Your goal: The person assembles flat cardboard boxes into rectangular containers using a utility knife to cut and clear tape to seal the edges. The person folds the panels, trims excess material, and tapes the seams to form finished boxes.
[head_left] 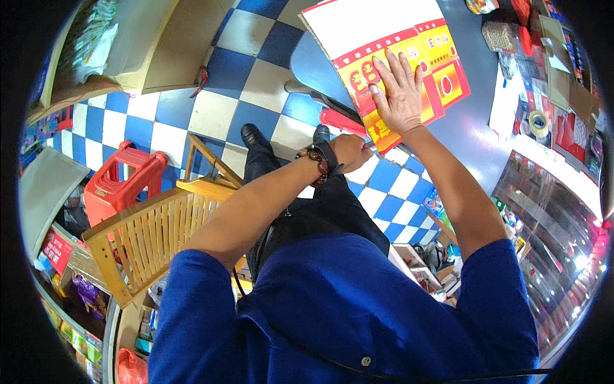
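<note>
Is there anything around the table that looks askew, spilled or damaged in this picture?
The printed cardboard, pressed by the flat right hand, looks askew: it lies at a slant, and its lower corner, near the left hand, seems to jut past the grey table. I see no spill or clear damage.

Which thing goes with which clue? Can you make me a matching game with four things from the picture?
Things:
1. Right hand
2. Stool
3. Tape
4. Chair

Clues:
A. Pale and round, near the picture's right side
B. Wooden, with slats
C. Pressed flat, fingers spread, on the printed cardboard
D. Red all over

Right pairs: 1-C, 2-D, 3-A, 4-B
</note>
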Demonstrator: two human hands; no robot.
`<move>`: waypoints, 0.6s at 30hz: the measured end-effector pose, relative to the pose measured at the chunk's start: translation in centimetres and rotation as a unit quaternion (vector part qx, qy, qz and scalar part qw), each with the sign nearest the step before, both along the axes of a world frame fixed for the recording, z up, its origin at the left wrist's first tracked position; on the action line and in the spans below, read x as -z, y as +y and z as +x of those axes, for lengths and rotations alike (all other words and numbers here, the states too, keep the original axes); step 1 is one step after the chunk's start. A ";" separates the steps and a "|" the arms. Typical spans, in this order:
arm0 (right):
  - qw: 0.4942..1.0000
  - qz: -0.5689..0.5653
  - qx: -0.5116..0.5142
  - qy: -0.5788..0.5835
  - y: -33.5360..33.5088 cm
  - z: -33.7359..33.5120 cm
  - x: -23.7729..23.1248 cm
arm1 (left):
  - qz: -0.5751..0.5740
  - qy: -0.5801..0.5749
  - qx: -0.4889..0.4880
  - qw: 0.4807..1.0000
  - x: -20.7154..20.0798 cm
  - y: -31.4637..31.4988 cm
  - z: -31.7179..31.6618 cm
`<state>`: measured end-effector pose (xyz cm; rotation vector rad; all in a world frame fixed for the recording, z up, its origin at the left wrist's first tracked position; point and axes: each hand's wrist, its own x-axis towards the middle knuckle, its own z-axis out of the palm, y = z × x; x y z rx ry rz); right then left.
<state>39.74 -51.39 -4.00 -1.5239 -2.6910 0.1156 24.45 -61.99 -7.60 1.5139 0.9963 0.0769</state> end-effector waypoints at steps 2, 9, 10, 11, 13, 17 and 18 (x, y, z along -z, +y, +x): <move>1.000 0.000 -0.006 -0.006 0.1 0.1 0.0 | -0.008 0.004 0.047 0.999 -0.3 0.5 -1.1; 1.000 -0.011 0.009 -0.003 0.1 -0.5 0.0 | 0.151 -0.080 0.221 0.960 1.9 -0.6 1.4; 1.000 -0.011 0.012 -0.005 0.0 -0.6 0.0 | 0.095 -0.111 0.277 0.950 0.3 -2.3 4.0; 1.000 -0.011 0.013 -0.008 -0.2 -0.4 0.1 | 0.038 -0.142 0.329 0.933 -2.0 -5.4 6.1; 1.000 -0.009 0.016 -0.007 0.0 -0.2 0.2 | -0.056 -0.223 0.222 0.948 0.5 -12.3 7.0; 0.998 -0.040 0.006 -0.057 -0.6 0.0 -0.6 | -0.056 -0.097 0.160 0.981 -4.0 -4.6 2.6; 0.995 -0.034 -0.001 -0.093 0.0 0.2 -0.8 | -0.040 -0.091 0.159 0.982 -4.9 -4.5 2.3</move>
